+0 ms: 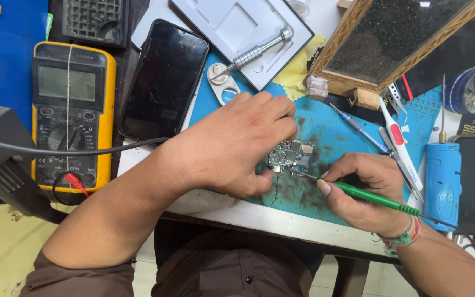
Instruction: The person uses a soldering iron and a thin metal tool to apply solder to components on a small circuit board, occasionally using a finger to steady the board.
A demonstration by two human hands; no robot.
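Left hand [237, 146] curls down over the small circuit board [291, 155], fingers bunched and pinching its left edge, pinning it flat on the blue work mat [325, 129] near the mat's front edge. Right hand [366, 190] is closed in a pen grip around the green soldering iron [377, 199] — tip touching the board's lower edge, or just about. That board looks light, thin and stiff, crowded with tiny parts — fragile, so the bare edges are the place to hold it, never the chips. Behind the hands: 1 dark phone [163, 80] at the mat's back left corner, a yellow multimeter [72, 107] further left, a metal screwdriver [257, 52] on a white tray [232, 25], tweezers [358, 129] to the right.
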